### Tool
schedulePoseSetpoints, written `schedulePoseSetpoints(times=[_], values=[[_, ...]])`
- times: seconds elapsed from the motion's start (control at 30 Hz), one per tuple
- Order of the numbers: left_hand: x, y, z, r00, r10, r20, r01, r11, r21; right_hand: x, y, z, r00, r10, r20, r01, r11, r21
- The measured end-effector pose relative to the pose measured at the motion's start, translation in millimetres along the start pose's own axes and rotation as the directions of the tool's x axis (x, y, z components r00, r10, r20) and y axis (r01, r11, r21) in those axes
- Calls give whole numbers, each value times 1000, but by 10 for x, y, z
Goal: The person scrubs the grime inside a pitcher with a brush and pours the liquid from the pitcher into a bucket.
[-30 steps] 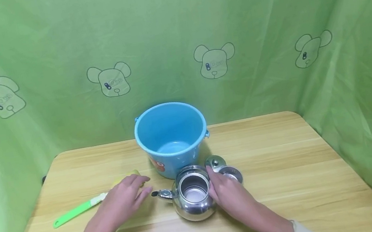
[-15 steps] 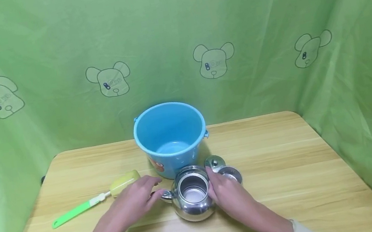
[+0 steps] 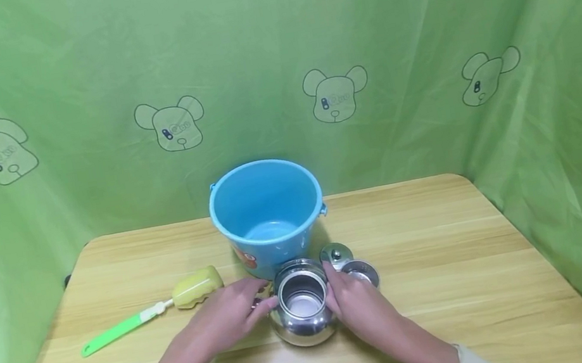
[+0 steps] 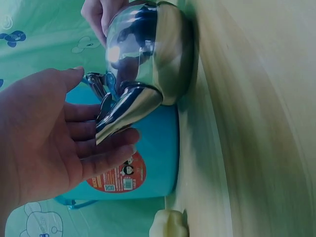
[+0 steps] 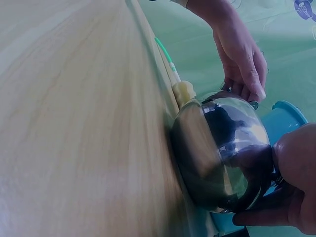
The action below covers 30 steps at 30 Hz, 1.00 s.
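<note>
The metal kettle (image 3: 306, 330) stands upright on the desk (image 3: 425, 223), in front of the blue bucket (image 3: 282, 248), with its top opening uncovered. Of the two hands, the right hand (image 3: 355, 299) grips the kettle at the side opposite the spout (image 4: 132, 106). The left hand (image 3: 230, 313) is spread around the spout, thumb and fingers apart; firm contact cannot be determined. The lid (image 3: 336, 254) and a small metal cup (image 3: 362, 271) lie just beside the right hand. A sponge brush (image 3: 193, 289) with a green handle (image 3: 112, 334) lies left of the kettle. A green curtain (image 3: 243, 35) encloses the desk.
</note>
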<state>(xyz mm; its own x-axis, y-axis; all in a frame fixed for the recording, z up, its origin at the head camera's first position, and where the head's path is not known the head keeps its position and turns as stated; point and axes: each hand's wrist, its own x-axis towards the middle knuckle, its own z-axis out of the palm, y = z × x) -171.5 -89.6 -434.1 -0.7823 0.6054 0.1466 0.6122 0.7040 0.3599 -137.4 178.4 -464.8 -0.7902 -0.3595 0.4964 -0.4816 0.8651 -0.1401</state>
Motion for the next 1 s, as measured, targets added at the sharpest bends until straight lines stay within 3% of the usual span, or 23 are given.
schedulePoseSetpoints(times=[0.3,0.67,0.83,1.0], values=[[36,22,98,1000,21,9,-21,999,-25,11,-19,-13,1000,27,15,-27,1000,14],[106,83,158,995,-53,90,53,999,9,65,-29,-60,987,114,111,-121,991,62],[140,91,200,992,-90,86,88,996,30,135,-24,-114,960,173,219,-200,973,111],[174,101,236,991,-114,65,113,993,22,204,23,-191,916,205,345,-283,939,194]])
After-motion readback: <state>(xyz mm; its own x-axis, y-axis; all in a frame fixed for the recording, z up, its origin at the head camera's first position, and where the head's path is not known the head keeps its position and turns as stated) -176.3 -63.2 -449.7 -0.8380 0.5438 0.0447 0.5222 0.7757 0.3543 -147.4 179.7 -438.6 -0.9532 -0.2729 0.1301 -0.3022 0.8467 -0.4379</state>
